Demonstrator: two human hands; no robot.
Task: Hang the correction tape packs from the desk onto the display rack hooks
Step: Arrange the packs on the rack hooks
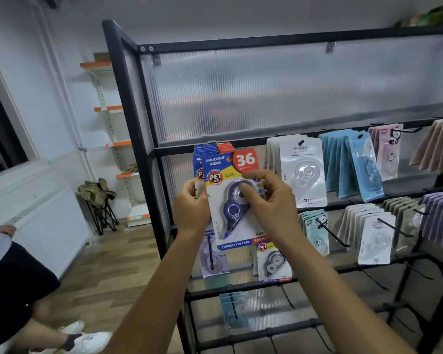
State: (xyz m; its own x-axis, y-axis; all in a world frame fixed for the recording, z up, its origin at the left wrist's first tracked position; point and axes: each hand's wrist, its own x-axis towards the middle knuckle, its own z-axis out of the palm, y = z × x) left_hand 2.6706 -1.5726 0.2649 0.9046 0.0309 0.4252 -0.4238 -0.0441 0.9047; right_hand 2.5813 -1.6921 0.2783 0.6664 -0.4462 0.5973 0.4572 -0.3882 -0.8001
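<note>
While hands (232,200) grip blue pack (230,200), rack (215,146) holds rows.

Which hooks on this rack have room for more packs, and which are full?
Free: the bare hooks right of the grey-tape pack, and the hook below it. The panda-pack hook has spare length. Crowded: the top row, from the blue packs behind both hands to the white packs and light-blue packs.
</note>
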